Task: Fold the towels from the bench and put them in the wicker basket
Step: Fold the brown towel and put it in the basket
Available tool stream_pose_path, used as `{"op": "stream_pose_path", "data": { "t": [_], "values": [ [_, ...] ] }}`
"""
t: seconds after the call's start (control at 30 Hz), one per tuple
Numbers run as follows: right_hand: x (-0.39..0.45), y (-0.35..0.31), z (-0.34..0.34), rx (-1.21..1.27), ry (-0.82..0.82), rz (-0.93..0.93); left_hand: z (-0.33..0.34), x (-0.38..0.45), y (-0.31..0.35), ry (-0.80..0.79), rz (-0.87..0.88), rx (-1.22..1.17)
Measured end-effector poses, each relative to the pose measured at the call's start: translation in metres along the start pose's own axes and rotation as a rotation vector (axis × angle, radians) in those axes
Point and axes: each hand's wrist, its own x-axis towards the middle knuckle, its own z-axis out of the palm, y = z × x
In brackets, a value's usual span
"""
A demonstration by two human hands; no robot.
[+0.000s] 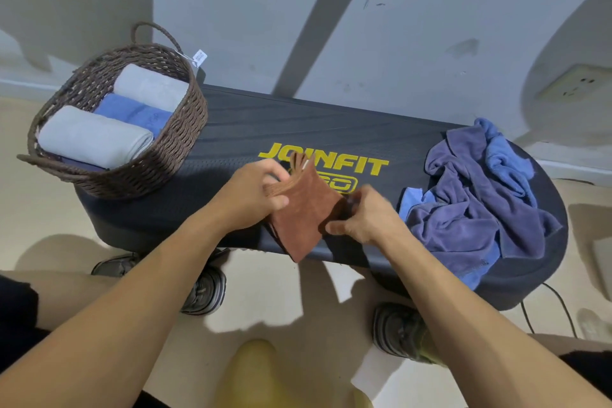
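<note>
A folded brown towel (306, 209) is held over the middle of the black bench (238, 129). My left hand (251, 195) pinches its left edge, where several layers fan out. My right hand (361, 215) grips its right edge. A loose heap of purple and blue towels (477, 195) lies on the bench's right end. The wicker basket (165, 156) stands on the left end and holds two grey folded towels (92, 137) with a blue one (132, 111) between them.
The bench stands against a grey wall with a socket (576, 83) at the right. My shoes (205, 291) rest on the beige floor in front of the bench. A black cable (559, 305) runs under the bench's right end.
</note>
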Motion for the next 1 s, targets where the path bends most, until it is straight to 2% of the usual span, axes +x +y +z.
{"op": "stream_pose_path", "data": {
  "t": [0.07,0.13,0.23,0.33,0.47,0.57,0.63,0.67,0.73,0.8,0.9,0.97,1.0],
  "values": [
    [-0.008,-0.009,-0.009,0.031,0.229,-0.266,0.001,0.001,0.017,-0.040,0.121,0.042],
    [-0.016,-0.021,-0.017,-0.152,0.279,-0.510,0.002,-0.001,0.030,-0.058,0.217,0.070],
    [-0.018,-0.031,-0.027,-0.454,0.115,-0.615,0.000,-0.002,0.039,-0.197,0.237,-0.002],
    [-0.014,-0.026,-0.039,-0.462,-0.042,-0.581,-0.001,-0.003,0.034,-0.287,0.166,-0.155],
    [-0.004,-0.002,-0.051,-0.115,-0.272,-0.480,-0.003,-0.004,0.019,-0.281,0.106,-0.323],
    [0.000,0.018,-0.054,0.474,-0.526,-0.338,0.007,-0.003,0.012,-0.203,0.015,-0.587],
    [0.005,0.030,-0.046,0.807,-0.582,-0.245,0.020,-0.003,0.006,-0.228,-0.139,-0.857],
    [0.008,0.035,-0.039,0.921,-0.546,-0.191,0.028,-0.005,0.002,-0.294,-0.228,-0.911],
    [0.013,0.046,-0.024,1.029,-0.423,-0.039,0.044,-0.011,-0.006,-0.343,-0.407,-0.801],
    [0.017,0.057,-0.012,1.004,-0.331,0.108,0.058,-0.013,-0.012,-0.222,-0.504,-0.712],
    [0.022,0.060,-0.001,0.960,-0.154,0.132,0.071,-0.011,-0.017,-0.035,-0.467,-0.545],
    [0.027,0.057,0.001,0.953,0.027,0.054,0.073,-0.007,-0.017,0.009,-0.409,-0.446],
    [0.029,0.054,0.001,0.929,0.102,0.024,0.074,-0.005,-0.018,0.020,-0.409,-0.472]
  ]
}}
